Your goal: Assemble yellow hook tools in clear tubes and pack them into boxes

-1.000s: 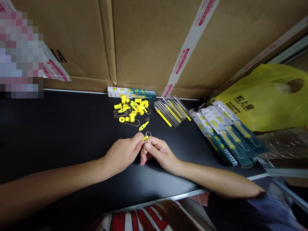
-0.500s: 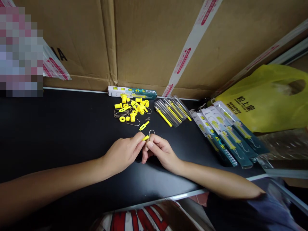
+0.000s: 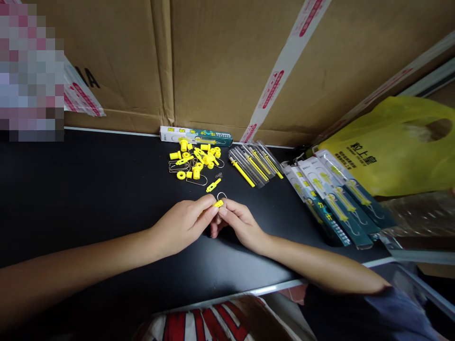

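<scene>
Between the thumb and fingers of my left hand (image 3: 188,220) is a small yellow plastic piece (image 3: 218,203). My right hand (image 3: 239,221) pinches a bent metal wire hook (image 3: 222,194), whose curved end rises above the fingertips. Both hands meet over the black table, and the yellow piece touches or nearly touches the hook; the exact contact is hidden by fingers. Just beyond them lie a loose yellow plastic piece (image 3: 213,185) and a small coil spring (image 3: 218,175). Farther back is a pile of yellow caps, rings and wire hooks (image 3: 196,163).
Clear tubes with yellow rods (image 3: 256,163) lie right of the pile. A printed box (image 3: 196,136) stands behind it against cardboard (image 3: 220,66). Several printed spring-scale boxes (image 3: 330,199) and a yellow plastic bag (image 3: 394,147) are at the right. The black table (image 3: 88,203) has a pale front edge.
The yellow piece in my left hand has turned and moved slightly right, toward the wire hook. The hook has shifted slightly left and lower in my right hand.
</scene>
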A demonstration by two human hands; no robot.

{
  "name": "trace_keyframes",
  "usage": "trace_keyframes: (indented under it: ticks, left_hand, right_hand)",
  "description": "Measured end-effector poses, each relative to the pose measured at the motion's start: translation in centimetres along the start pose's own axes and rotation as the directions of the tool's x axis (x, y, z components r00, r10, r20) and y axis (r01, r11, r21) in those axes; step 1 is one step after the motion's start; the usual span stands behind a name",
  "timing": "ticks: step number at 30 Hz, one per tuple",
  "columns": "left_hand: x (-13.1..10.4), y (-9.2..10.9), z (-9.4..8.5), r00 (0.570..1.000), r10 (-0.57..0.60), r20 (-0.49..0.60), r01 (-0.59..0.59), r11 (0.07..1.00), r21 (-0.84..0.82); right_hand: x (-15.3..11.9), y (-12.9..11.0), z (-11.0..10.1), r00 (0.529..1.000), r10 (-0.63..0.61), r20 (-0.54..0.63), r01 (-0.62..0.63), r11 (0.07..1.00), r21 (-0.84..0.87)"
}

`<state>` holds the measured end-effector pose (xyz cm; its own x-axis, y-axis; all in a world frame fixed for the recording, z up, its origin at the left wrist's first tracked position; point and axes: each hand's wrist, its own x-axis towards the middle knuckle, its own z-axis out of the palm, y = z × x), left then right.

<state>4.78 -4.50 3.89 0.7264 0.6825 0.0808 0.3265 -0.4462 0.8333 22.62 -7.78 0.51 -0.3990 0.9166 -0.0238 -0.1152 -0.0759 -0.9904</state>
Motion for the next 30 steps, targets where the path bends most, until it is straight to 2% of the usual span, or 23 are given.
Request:
trace_keyframes:
  ticks: [3, 9, 17, 21, 26, 30]
  left_hand:
    - [0.0, -0.1, -0.2, 1.000, -0.019, -0.023, 0.020, 0.999, 0.036]
    - [0.2, -0.4, -0.5, 0.985, -0.031, -0.168, 0.042, 0.997, 0.061]
    - [0.4, -0.4, -0.3, 0.978, -0.057, -0.203, 0.061, 0.998, 0.013]
    - [0.3, -0.3, -0.1, 0.981, -0.066, -0.183, 0.069, 0.998, 0.007]
    - [0.3, 0.1, -0.3, 0.986, -0.021, -0.164, 0.030, 0.998, 0.052]
    - [0.3, 0.0, -0.7, 0.985, 0.033, -0.171, -0.011, 0.991, 0.130]
  right_hand:
    - [0.0, -0.4, 0.0, 0.999, 0.011, 0.035, -0.010, 1.000, -0.012]
    - [-0.1, -0.8, 0.0, 0.982, 0.096, 0.163, -0.099, 0.995, 0.007]
    - [-0.2, -0.7, 0.2, 0.994, 0.087, 0.063, -0.087, 0.996, -0.001]
    - [-0.4, -0.8, 0.4, 0.993, 0.073, 0.096, -0.064, 0.993, -0.098]
    - [-0.5, -1.1, 0.1, 0.985, 0.100, 0.141, -0.065, 0.970, -0.234]
    - [-0.4, -1.4, -0.4, 0.987, 0.036, 0.156, 0.011, 0.958, -0.287]
